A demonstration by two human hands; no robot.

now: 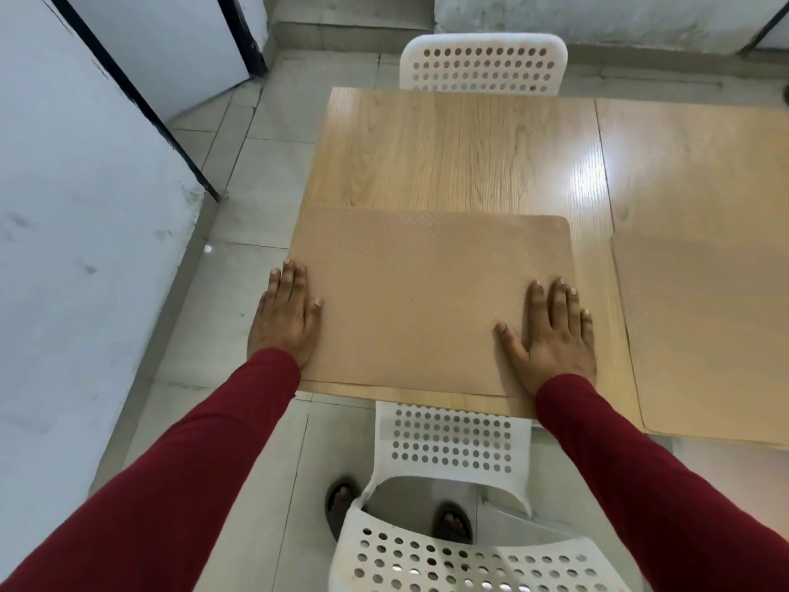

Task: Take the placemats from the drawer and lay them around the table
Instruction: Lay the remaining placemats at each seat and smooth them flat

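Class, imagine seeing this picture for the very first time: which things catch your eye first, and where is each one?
Two red sleeves lead to the left hand and right hand, pressed flat on a tan placemat at the near edge of the wooden table. A white perforated chair stands just below it, another chair at the far side. A second placemat lies to the right.

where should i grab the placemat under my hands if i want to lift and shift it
Take the placemat by its near long edge, coming from the chair side. It lies flat on the table, so only an edge offers purchase. The near edge sits close to the table's rim, probably letting fingertips slip under; pinch there with both hands.
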